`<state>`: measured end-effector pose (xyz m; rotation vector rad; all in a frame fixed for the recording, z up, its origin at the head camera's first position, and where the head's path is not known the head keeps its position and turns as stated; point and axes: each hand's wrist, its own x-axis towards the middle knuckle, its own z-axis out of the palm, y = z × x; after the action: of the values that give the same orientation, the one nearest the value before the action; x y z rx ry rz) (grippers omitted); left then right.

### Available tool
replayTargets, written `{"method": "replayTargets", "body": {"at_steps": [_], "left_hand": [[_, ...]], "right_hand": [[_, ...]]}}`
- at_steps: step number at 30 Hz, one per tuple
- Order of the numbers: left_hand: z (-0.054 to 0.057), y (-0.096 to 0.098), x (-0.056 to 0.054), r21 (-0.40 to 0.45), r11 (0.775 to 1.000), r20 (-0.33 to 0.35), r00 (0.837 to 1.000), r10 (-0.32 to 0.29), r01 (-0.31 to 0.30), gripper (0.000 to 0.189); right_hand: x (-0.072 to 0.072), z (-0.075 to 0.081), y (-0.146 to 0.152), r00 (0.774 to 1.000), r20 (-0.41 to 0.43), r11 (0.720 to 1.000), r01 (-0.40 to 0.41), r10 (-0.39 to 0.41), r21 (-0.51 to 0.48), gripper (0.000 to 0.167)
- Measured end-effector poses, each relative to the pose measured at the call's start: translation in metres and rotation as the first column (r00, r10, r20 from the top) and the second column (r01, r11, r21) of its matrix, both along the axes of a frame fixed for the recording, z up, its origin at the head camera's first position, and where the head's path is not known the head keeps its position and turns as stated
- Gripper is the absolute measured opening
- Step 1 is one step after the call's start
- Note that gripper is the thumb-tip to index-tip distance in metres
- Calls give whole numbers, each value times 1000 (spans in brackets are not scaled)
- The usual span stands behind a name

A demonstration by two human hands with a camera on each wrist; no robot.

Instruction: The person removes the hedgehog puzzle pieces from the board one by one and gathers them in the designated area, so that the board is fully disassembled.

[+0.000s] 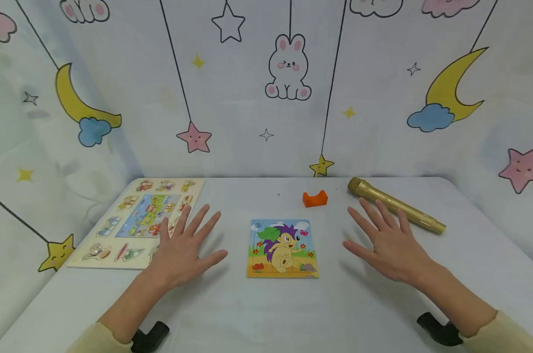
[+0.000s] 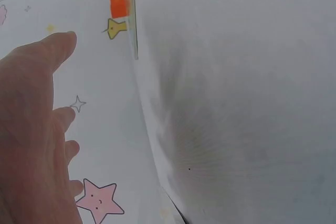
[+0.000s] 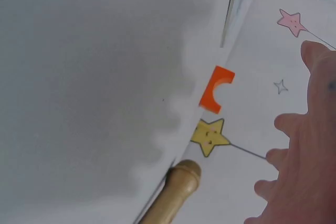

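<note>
A small square hedgehog jigsaw puzzle [image 1: 282,248] lies flat in the middle of the table [image 1: 266,309]. My left hand [image 1: 184,247] hovers just left of it, fingers spread and straight, holding nothing. My right hand [image 1: 387,240] hovers to the puzzle's right in the same open pose. In the left wrist view the left hand [image 2: 31,129] fills the left side with its fingers extended. The right hand [image 3: 302,156] shows likewise in the right wrist view.
A larger wooden peg puzzle board [image 1: 138,220] lies at the left, partly under my left fingertips. An orange arch-shaped block [image 1: 315,198] [image 3: 216,89] sits behind the hedgehog puzzle. A golden cylinder [image 1: 394,205] [image 3: 170,192] lies at the back right. Cartoon-printed cloth walls surround the table.
</note>
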<state>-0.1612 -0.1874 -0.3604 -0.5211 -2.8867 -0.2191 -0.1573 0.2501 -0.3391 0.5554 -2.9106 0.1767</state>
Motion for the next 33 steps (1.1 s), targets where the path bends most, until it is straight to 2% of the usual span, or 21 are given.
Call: {"method": "replayTargets", "body": {"at_steps": [7,10,14,17,19,23,25,31,33], "left_hand": [[0,5,-2,57,998,12,1000,8,-9,87],[0,9,-4,119,993,24,1000,12,-15,86],[-1,14,-8,221,975,3,1000,4,-4,85],[-4,19,-14,316,948,-25,999,-32,38,84],[-7,23,-19,386,920,-30,998,-62,68,84],[-15,30,-26,506,857,1,994,-110,94,84],[-19,35,-28,542,835,27,991,-131,96,83],[-27,49,-36,607,786,71,977,-202,118,82],[-29,51,-37,617,779,89,973,-213,114,81]], "right_hand": [[-1,3,-5,1000,15,1000,2,-2,-24,81],[-4,5,-11,1000,32,999,3,-2,-39,82],[-8,9,-22,999,48,998,-6,10,-66,84],[-14,12,-31,999,42,996,-20,24,-91,83],[-20,12,-38,999,36,992,-36,40,-118,82],[-31,11,-59,994,47,978,-83,94,-191,81],[-37,9,-69,990,56,965,-113,130,-238,80],[-50,6,-93,964,62,915,-222,257,-336,76],[-53,4,-101,954,69,900,-248,291,-359,75]]}}
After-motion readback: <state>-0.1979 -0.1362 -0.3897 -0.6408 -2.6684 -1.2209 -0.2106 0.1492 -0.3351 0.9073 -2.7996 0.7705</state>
